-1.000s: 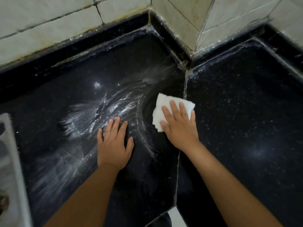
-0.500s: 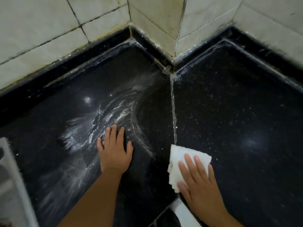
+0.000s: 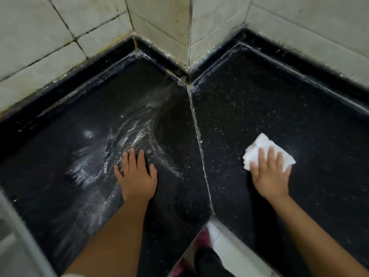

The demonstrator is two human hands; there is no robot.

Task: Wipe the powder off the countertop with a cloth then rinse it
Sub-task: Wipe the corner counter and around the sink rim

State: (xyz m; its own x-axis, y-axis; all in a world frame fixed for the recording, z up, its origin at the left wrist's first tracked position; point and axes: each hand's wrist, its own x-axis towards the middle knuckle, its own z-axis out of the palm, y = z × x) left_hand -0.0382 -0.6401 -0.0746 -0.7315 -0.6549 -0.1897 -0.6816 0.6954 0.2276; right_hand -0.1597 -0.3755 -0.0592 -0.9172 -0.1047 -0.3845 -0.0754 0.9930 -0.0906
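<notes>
A black speckled countertop (image 3: 259, 108) wraps an inner wall corner, split by a pale seam. White powder (image 3: 111, 148) is smeared in streaks over the left slab, with a wiped dark arc beside it. My left hand (image 3: 136, 175) lies flat on the left slab at the edge of the powder, fingers apart, holding nothing. My right hand (image 3: 269, 174) presses flat on a folded white cloth (image 3: 263, 146) on the right slab, well right of the seam. The fingers cover the cloth's near half.
Pale tiled walls (image 3: 163, 23) rise behind a black upstand at the counter's back edge. A white appliance edge (image 3: 18, 236) sits at the lower left. The counter's front notch opens onto the floor, where a dark trouser leg and pink footwear (image 3: 202, 238) show.
My right hand slid the cloth from beside the powder toward me, then out right across the seam onto the right slab. The left hand stayed put. The view shifted.
</notes>
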